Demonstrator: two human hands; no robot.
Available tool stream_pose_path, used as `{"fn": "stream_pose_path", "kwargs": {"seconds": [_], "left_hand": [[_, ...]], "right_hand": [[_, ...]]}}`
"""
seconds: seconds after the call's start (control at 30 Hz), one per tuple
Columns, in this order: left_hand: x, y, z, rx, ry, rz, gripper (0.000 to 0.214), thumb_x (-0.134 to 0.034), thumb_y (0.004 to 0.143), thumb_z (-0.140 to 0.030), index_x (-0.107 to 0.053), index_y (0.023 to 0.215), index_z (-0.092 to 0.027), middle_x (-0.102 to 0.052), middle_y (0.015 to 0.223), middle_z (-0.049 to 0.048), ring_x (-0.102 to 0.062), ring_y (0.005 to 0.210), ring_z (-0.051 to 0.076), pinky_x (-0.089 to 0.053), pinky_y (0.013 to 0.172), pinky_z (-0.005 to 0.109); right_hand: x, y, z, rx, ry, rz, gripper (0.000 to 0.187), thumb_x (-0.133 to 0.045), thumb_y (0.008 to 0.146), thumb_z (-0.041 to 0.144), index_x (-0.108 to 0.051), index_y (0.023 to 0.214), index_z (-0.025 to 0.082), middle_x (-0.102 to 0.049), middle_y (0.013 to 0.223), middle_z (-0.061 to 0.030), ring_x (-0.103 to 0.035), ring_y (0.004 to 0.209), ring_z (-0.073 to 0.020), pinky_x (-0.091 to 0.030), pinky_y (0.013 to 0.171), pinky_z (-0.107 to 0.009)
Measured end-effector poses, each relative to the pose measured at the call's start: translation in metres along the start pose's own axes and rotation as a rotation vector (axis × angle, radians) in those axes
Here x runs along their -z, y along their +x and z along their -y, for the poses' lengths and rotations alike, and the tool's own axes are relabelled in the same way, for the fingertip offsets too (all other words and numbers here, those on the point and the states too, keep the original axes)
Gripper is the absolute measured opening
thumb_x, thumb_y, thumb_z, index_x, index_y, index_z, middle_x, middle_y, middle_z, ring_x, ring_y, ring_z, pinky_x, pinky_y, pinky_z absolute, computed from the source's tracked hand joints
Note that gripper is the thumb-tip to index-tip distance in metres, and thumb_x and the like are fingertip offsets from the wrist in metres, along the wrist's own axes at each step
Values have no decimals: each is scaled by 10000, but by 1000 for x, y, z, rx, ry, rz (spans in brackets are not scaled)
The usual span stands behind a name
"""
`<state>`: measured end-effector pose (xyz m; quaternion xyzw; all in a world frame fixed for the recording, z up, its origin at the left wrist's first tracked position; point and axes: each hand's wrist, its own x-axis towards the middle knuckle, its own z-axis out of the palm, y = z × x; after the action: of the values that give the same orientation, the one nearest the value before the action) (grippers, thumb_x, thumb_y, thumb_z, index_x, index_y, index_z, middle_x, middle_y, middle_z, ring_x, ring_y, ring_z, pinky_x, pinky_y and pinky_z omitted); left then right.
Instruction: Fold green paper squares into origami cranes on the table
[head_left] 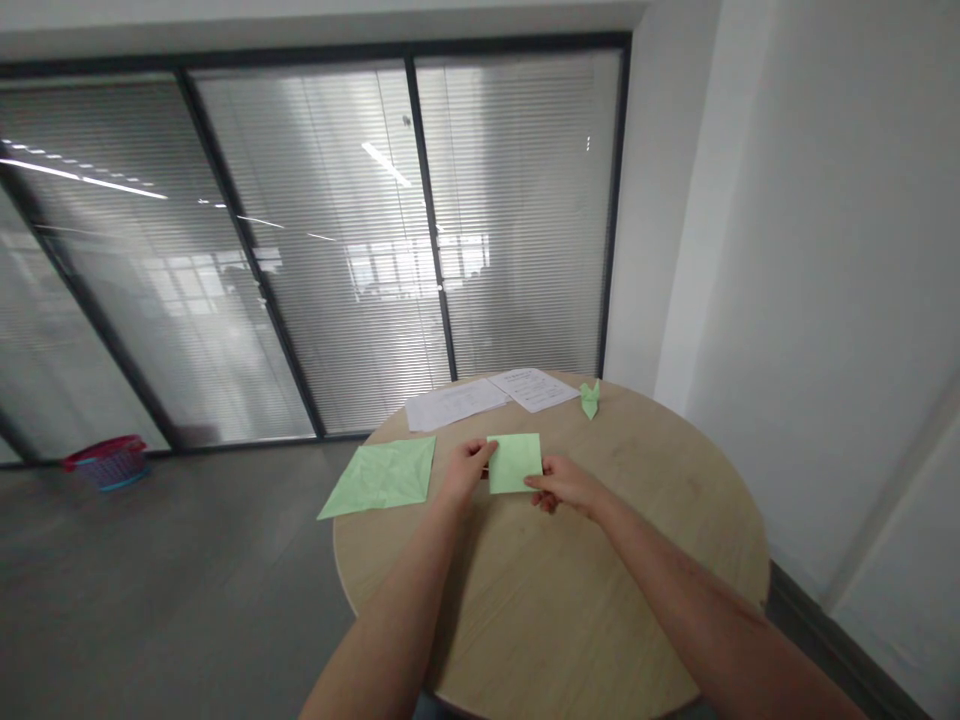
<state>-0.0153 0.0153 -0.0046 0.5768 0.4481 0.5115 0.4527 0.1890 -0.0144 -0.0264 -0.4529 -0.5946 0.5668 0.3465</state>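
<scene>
A small square of light green paper [514, 462] is held up above the table between my two hands. My left hand [472, 462] pinches its left edge near the upper corner, thumb in front. At the lower right corner my right hand [561, 482] grips it, with the thumb on the front face and the other fingers behind. Left of my left hand lies a larger creased green sheet [386, 474], one corner sticking out past the table edge. A small folded green paper figure [589, 400] rests at the far right of the table.
Printed white sheets [457, 402] lie at the back of the round wooden table [570, 600]. Glass panels with blinds [517, 220] stand behind it, and a white wall [840, 300] is on the right. A red and blue basket [112, 464] sits on the floor at left.
</scene>
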Motion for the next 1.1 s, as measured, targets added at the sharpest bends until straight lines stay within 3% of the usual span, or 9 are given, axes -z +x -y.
{"fn": "stream_pose_path", "kwargs": {"seconds": [0.23, 0.5, 0.63, 0.77, 0.93, 1.1], "left_hand": [[6, 5, 2, -32, -96, -135, 381, -665, 713, -515, -654, 769, -139, -628, 690, 25, -588, 617, 156, -479, 566, 260], [14, 5, -1, -44, -136, -291, 386, -669, 697, -516, -655, 768, -137, -610, 656, 13, -560, 569, 136, -455, 534, 241], [12, 5, 1, -26, -119, -236, 398, -661, 701, -529, -667, 786, -141, -620, 675, 16, -560, 566, 136, -449, 530, 243], [5, 3, 3, -37, -27, -168, 394, -642, 720, -522, -684, 809, -141, -623, 690, 18, -548, 579, 136, -421, 517, 232], [1, 0, -1, -89, 100, -146, 386, -621, 744, -508, -708, 800, -136, -647, 700, 37, -538, 589, 139, -383, 511, 223], [-1, -5, -7, -44, 86, -77, 400, -633, 751, -523, -715, 849, -144, -670, 750, 49, -570, 613, 148, -421, 509, 227]], "right_hand": [[-1, -1, -3, 14, 81, 11, 302, -614, 884, 419, -598, 896, 118, -703, 906, -110, -611, 533, -98, -473, 444, -205], [1, 2, -7, 40, 119, -10, 336, -594, 880, 459, -624, 970, 136, -666, 971, -115, -629, 645, -130, -479, 452, -206], [0, 0, -2, 76, 210, -76, 396, -513, 907, 515, -619, 1097, 185, -634, 1121, -123, -636, 796, -166, -529, 506, -239], [-3, -4, 3, 138, 232, -64, 434, -546, 885, 532, -581, 1201, 236, -640, 1161, -103, -645, 895, -193, -557, 590, -268], [-7, -6, 5, 174, 230, -60, 502, -696, 787, 397, -538, 1233, 228, -690, 1010, -71, -657, 751, -158, -531, 599, -255], [-3, 3, -3, 189, 227, -84, 391, -712, 753, 360, -621, 1077, 161, -706, 880, -75, -635, 645, -146, -515, 560, -255]]}}
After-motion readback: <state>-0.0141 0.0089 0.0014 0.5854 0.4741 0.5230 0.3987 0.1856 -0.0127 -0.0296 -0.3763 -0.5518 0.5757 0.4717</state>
